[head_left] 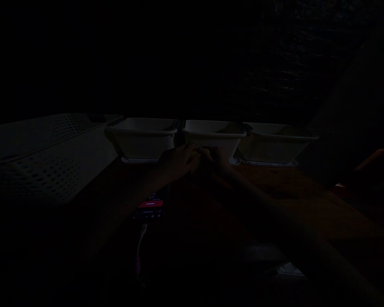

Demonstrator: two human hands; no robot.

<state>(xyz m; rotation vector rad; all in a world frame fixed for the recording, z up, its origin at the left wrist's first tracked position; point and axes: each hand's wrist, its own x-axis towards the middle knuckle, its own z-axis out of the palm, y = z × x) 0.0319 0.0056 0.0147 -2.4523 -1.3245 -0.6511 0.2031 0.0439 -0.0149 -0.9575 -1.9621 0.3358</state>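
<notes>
The scene is very dark. My left hand [176,163] and my right hand [215,159] meet at the table's middle, right in front of the middle one of three white tubs [213,137]. The fingers of both hands curl together as if pinching something too small and dark to make out. A second white tub [144,138] stands to the left and a third [273,145] to the right, all in one row.
A white perforated crate or lid [48,153] lies at the left. A phone with a lit red screen [149,207] lies under my left forearm, with a cable [140,249] trailing toward me. The wooden table [275,179] runs to the right.
</notes>
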